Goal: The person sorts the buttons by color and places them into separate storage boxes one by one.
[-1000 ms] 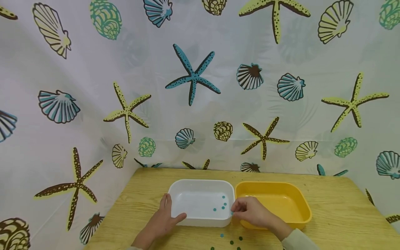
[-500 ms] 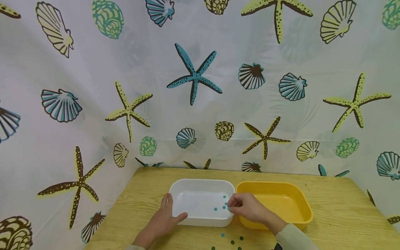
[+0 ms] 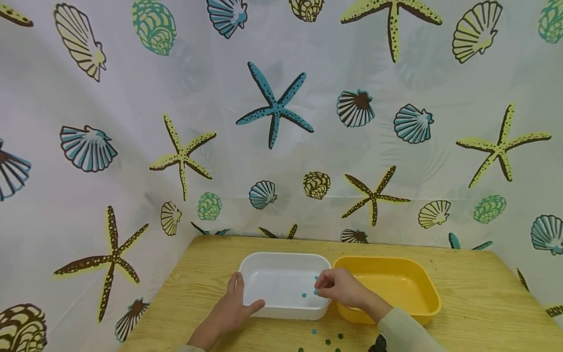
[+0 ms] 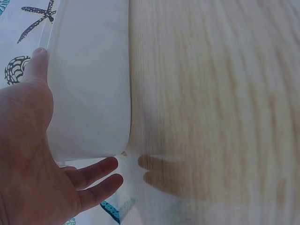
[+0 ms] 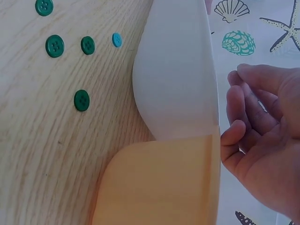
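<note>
A white plastic tub stands on the table, with a few small blue buttons on its floor toward the right end. At its near left corner, my left hand rests with fingers straight, the thumb over the front rim and the other fingers along the end wall. My right hand reaches over the tub's right end, thumb and index tips pressed together. A blue button shows right at those fingertips in the head view. From the right wrist, the pinched tips appear above the rim, any button there hidden.
Right beside the white tub is a yellow tub. In front of them several green buttons and one light blue button lie loose on the wooden table. A shell-patterned curtain hangs behind and at both sides.
My right hand has moved left, from the seam between the tubs to over the white tub, fingertips still together. The left hand has stayed on its corner; the head view shifted slightly.
</note>
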### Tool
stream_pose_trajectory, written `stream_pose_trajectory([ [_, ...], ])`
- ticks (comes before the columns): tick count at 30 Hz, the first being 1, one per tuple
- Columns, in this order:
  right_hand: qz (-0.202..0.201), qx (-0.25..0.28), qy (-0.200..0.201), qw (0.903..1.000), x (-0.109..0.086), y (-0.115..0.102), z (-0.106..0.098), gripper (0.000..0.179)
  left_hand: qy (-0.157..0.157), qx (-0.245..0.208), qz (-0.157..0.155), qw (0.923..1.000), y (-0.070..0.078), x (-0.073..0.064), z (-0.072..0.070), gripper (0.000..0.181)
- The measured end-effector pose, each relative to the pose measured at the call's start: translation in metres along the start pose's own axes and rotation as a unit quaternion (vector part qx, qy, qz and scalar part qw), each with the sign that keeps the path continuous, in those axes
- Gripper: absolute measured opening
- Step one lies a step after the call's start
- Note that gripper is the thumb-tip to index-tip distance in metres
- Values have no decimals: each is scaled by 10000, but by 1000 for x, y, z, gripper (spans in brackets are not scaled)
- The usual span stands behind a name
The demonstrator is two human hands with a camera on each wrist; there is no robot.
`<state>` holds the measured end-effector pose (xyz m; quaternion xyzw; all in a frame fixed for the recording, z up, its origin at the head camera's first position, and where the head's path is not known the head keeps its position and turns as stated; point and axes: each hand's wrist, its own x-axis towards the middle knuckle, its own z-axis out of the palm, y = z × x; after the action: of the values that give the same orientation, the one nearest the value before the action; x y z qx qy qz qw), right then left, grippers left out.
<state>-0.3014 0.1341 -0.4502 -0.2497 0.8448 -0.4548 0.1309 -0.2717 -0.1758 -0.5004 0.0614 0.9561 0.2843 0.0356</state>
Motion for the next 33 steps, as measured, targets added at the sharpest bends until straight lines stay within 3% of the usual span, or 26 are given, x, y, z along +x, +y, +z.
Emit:
stream_pose_trajectory([
  [33,125,-341,415,9985,29,8,-1,8,49,53,82,9999,-1,1,2,108],
])
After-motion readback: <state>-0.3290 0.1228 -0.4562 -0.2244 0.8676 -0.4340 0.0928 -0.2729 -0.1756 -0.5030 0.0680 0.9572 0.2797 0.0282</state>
